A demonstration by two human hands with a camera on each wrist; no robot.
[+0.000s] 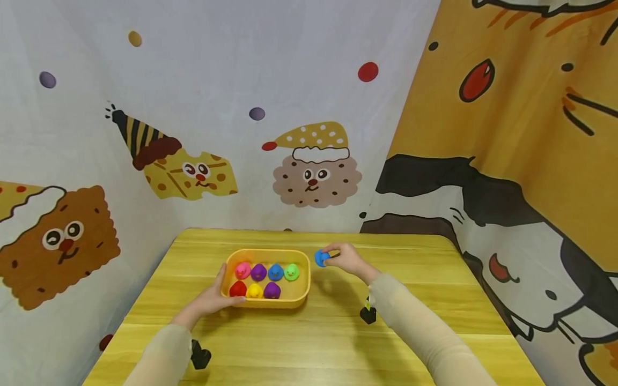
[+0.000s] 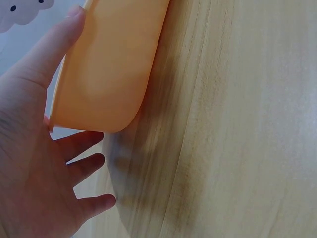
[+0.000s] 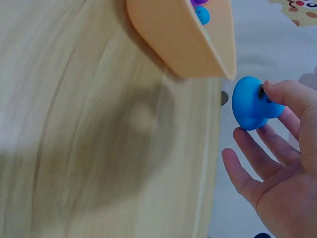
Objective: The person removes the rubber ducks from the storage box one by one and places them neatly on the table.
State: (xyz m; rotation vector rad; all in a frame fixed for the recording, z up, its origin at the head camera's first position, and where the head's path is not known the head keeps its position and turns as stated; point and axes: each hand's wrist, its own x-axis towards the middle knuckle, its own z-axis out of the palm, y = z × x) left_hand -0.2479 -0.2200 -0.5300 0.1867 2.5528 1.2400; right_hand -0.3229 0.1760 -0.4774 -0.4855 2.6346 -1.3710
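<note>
My right hand (image 1: 350, 259) pinches a blue rubber duck (image 3: 249, 104) between thumb and fingertips, just off the right end of a yellow-orange plastic bin (image 1: 294, 303). In the right wrist view the duck is tilted on its side, its base toward the bin. My left hand (image 1: 212, 296) holds the bin's left near corner, thumb along the near rim and fingers at the left end. Inside sit a pink duck (image 1: 243, 270), a green duck (image 1: 292, 272), a red duck (image 1: 237, 289), a yellow duck (image 1: 254, 291), another blue duck (image 1: 276, 272) and two purple ducks (image 1: 258, 272).
The bin stands on a wood-grain table (image 1: 309, 348), toward its far edge. A cloth backdrop (image 1: 217, 64) with cartoon prints hangs behind and on both sides. Black wrist devices (image 1: 200, 355) show by both forearms.
</note>
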